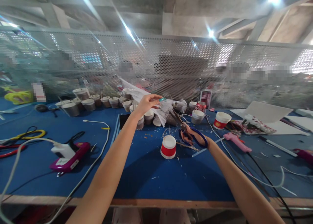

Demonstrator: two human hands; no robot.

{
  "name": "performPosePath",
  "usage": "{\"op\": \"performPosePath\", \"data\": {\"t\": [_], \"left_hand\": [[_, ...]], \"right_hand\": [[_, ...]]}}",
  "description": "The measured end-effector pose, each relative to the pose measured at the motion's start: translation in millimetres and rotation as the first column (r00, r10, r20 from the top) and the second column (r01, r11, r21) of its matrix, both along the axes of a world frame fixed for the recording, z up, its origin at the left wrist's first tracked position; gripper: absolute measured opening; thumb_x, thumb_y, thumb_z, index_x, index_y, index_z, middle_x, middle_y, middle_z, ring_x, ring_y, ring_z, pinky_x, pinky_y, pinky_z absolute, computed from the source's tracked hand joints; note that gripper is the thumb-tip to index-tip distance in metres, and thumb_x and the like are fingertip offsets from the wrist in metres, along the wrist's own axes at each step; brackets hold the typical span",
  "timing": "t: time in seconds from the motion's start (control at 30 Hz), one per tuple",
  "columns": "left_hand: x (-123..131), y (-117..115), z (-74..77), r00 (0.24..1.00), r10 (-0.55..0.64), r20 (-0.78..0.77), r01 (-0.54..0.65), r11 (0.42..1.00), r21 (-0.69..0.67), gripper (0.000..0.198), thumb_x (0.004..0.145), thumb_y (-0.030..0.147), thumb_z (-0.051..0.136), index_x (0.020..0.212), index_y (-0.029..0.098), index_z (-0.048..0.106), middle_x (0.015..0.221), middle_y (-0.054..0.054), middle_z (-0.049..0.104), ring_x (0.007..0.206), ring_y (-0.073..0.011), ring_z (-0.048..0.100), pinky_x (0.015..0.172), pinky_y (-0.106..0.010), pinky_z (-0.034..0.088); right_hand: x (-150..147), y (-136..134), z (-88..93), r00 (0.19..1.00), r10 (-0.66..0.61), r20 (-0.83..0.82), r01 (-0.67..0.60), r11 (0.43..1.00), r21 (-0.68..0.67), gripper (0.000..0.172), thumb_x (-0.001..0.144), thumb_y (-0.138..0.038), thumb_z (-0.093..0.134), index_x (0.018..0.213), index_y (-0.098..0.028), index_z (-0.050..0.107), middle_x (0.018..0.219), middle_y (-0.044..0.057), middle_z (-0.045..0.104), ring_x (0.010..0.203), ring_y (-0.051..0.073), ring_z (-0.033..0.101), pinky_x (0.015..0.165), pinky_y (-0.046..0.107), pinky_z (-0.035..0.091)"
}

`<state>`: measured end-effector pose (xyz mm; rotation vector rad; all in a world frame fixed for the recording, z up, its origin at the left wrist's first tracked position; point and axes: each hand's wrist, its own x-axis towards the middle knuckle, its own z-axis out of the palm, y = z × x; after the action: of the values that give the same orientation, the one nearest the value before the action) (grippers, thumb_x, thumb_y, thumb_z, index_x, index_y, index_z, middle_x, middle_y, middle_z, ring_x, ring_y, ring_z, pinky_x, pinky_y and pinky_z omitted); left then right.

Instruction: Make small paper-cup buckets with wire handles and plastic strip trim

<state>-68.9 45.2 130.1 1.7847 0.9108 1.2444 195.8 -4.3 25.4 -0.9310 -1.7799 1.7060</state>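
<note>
My left hand [146, 104] pinches a thin, whitish, gauzy sheet [166, 107], whose far end trails up and to the left. My right hand [190, 134] grips scissors [204, 141] with dark blue handles. The blades point up and left and meet the sheet's right edge; whether they are cutting into it, I cannot tell. Below and between the hands, a white paper cup [168, 151] with a red band stands upside down on the blue table. Thin pale scraps lie around it.
Rows of wrapped grey-beige cups [88, 104] stand along the back, before a perforated metal screen [137, 51]. To the right are another red-banded cup [222, 120] and a pink glue gun [237, 142]. A purple power strip [70, 158] and cables [107, 132] lie left.
</note>
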Motion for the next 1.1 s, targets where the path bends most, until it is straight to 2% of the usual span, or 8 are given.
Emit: {"op": "performPosePath", "data": {"t": [0.13, 0.33, 0.47, 0.6, 0.77, 0.93, 1.03, 1.1], "left_hand": [[0.7, -2.0, 2.7, 0.999, -0.042, -0.006, 0.041, 0.997, -0.072, 0.032, 0.072, 0.04, 0.061, 0.092, 0.015, 0.063, 0.094, -0.005, 0.064, 0.079, -0.0131, 0.061, 0.064, -0.025, 0.053], [6.0, 1.3, -1.8, 0.994, 0.087, -0.066, -0.085, 0.996, 0.032, 0.036, 0.062, 0.038, 0.071, 0.086, 0.013, 0.062, 0.078, -0.003, 0.064, 0.063, -0.0096, 0.06, 0.057, -0.022, 0.051], [7.7, 2.9, -5.0, 0.997, 0.066, -0.046, -0.063, 0.995, 0.072, 0.034, 0.06, 0.036, 0.073, 0.082, 0.013, 0.062, 0.071, -0.001, 0.062, 0.056, -0.0085, 0.058, 0.055, -0.022, 0.051], [8.0, 3.0, -5.4, 0.999, 0.038, -0.001, -0.038, 0.998, 0.051, 0.032, 0.061, 0.033, 0.073, 0.082, 0.013, 0.061, 0.067, -0.001, 0.062, 0.057, -0.0094, 0.06, 0.056, -0.023, 0.052], [9.7, -0.3, -2.4, 0.998, 0.038, -0.051, -0.037, 0.999, 0.034, 0.03, 0.063, 0.024, 0.072, 0.09, 0.015, 0.063, 0.084, -0.004, 0.067, 0.055, -0.0077, 0.06, 0.054, -0.021, 0.051], [12.2, -5.2, 1.2, 0.994, -0.012, -0.105, 0.013, 1.0, 0.003, 0.034, 0.064, 0.023, 0.071, 0.096, 0.015, 0.063, 0.1, -0.007, 0.066, 0.057, -0.0074, 0.06, 0.056, -0.022, 0.052], [12.0, -8.4, 3.5, 0.991, -0.057, -0.123, 0.052, 0.998, -0.045, 0.038, 0.063, 0.023, 0.072, 0.098, 0.014, 0.062, 0.102, -0.008, 0.065, 0.059, -0.0081, 0.061, 0.057, -0.022, 0.052], [10.9, -10.3, 5.0, 0.988, -0.074, -0.138, 0.064, 0.995, -0.073, 0.041, 0.062, 0.024, 0.073, 0.1, 0.014, 0.061, 0.096, -0.008, 0.066, 0.058, -0.0082, 0.06, 0.057, -0.023, 0.052]], "right_hand": [[0.4, 0.8, -1.2, 0.999, 0.009, -0.031, -0.008, 1.0, 0.023, 0.061, 0.073, -0.073, 0.034, 0.076, -0.014, 0.052, 0.052, -0.004, 0.045, 0.038, 0.004, 0.036, 0.034, 0.018, 0.027], [-5.4, -5.2, 0.8, 0.998, 0.015, -0.063, -0.015, 1.0, 0.007, 0.06, 0.072, -0.073, 0.035, 0.078, -0.015, 0.051, 0.052, -0.005, 0.044, 0.038, 0.004, 0.035, 0.035, 0.018, 0.028], [-8.5, -10.7, 4.9, 0.999, -0.008, -0.042, 0.007, 0.999, -0.038, 0.06, 0.07, -0.073, 0.038, 0.08, -0.016, 0.051, 0.054, -0.005, 0.044, 0.04, 0.004, 0.036, 0.036, 0.018, 0.028], [-9.4, -12.9, 8.9, 0.998, 0.001, -0.058, 0.0, 1.0, 0.014, 0.057, 0.071, -0.072, 0.039, 0.079, -0.016, 0.05, 0.054, -0.005, 0.042, 0.04, 0.004, 0.034, 0.037, 0.019, 0.028], [-10.0, -12.3, 9.0, 0.999, 0.024, -0.047, -0.021, 0.998, 0.065, 0.056, 0.074, -0.071, 0.037, 0.078, -0.017, 0.05, 0.053, -0.005, 0.041, 0.039, 0.005, 0.034, 0.037, 0.02, 0.028], [-11.1, -12.6, 7.7, 1.0, 0.0, -0.031, 0.002, 0.999, 0.043, 0.057, 0.073, -0.072, 0.035, 0.077, -0.018, 0.051, 0.052, -0.005, 0.04, 0.039, 0.005, 0.035, 0.037, 0.021, 0.03], [-11.0, -12.1, 6.5, 0.999, -0.002, -0.04, 0.003, 1.0, 0.017, 0.056, 0.074, -0.071, 0.034, 0.077, -0.018, 0.051, 0.052, -0.005, 0.04, 0.039, 0.005, 0.035, 0.037, 0.021, 0.03], [-11.0, -11.6, 5.5, 0.999, -0.002, -0.053, 0.003, 1.0, 0.005, 0.057, 0.073, -0.072, 0.034, 0.077, -0.017, 0.05, 0.052, -0.005, 0.04, 0.039, 0.005, 0.035, 0.037, 0.02, 0.03]]}}
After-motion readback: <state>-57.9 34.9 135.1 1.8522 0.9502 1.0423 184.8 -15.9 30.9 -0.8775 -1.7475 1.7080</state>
